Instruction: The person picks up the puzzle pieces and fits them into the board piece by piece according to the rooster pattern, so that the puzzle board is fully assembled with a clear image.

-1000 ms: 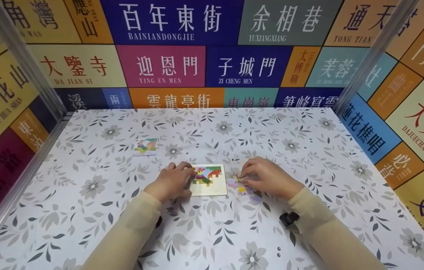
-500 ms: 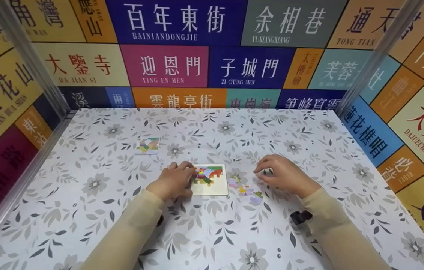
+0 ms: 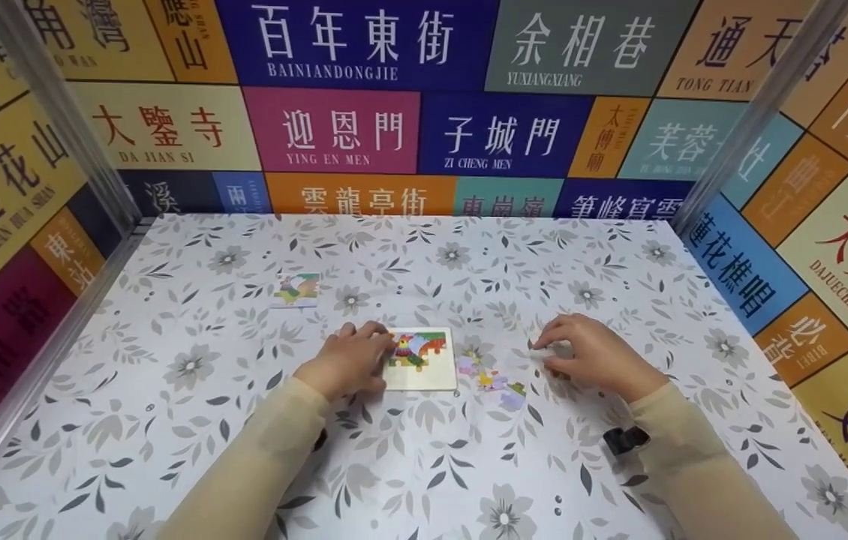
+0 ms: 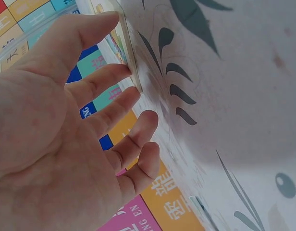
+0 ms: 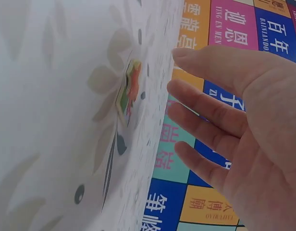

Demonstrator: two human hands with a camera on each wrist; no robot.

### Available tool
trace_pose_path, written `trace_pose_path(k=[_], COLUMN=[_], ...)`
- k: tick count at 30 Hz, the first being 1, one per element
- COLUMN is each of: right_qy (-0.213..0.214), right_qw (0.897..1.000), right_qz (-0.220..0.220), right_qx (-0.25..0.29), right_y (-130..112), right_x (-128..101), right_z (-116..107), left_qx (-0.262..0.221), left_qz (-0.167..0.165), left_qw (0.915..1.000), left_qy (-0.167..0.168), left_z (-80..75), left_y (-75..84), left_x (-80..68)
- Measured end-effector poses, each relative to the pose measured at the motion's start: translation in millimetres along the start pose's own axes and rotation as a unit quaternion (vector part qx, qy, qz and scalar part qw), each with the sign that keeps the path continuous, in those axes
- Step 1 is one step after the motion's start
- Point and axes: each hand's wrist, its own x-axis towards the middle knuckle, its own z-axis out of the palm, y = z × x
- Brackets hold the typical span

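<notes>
A shallow white puzzle tray (image 3: pixel 424 381) lies mid-table, its upper part filled with joined pieces showing a colourful bird (image 3: pixel 407 349). My left hand (image 3: pixel 349 361) rests at the tray's left side. In the left wrist view its thumb (image 4: pixel 102 30) and first two fingertips meet the tray edge, while the other fingers are loosely bent. To the right of the tray is a small group of loose jigsaw pieces (image 3: pixel 495 381), mostly lilac and yellow. Beyond them my right hand (image 3: pixel 589 356) hovers with relaxed, parted fingers and holds nothing. An orange and green jigsaw piece (image 5: pixel 129 91) shows in the right wrist view.
A small square picture (image 3: pixel 295 290) of a bird lies at the back left of the table. Floral cloth (image 3: pixel 424 465) covers the tabletop. Panels with large printed characters (image 3: pixel 334 131) stand behind and at both sides, with clear posts (image 3: pixel 724 142) at the corners.
My right hand has moved from over the loose pieces out to the right, and its fingers have parted. The loose pieces are uncovered. My left hand stays at the tray.
</notes>
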Motion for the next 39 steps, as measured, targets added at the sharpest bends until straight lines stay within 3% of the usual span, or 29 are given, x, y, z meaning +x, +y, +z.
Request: trace_pose_path(k=[15, 39], right_qy=[0.004, -0.038], right_qw=[0.999, 0.999], right_qz=[-0.027, 0.009], right_qx=[-0.034, 0.005], right_y=[12, 23], right_x=[-15, -28], right_z=[1, -5], left_qx=[-0.004, -0.002], left_qz=[0.006, -0.001], left_qw=[0.9999, 1.0], left_qy=[0.009, -0.004], left_z=[0.7, -0.4], left_y=[0.6, 1.1], left_x=[-1.9, -0.6])
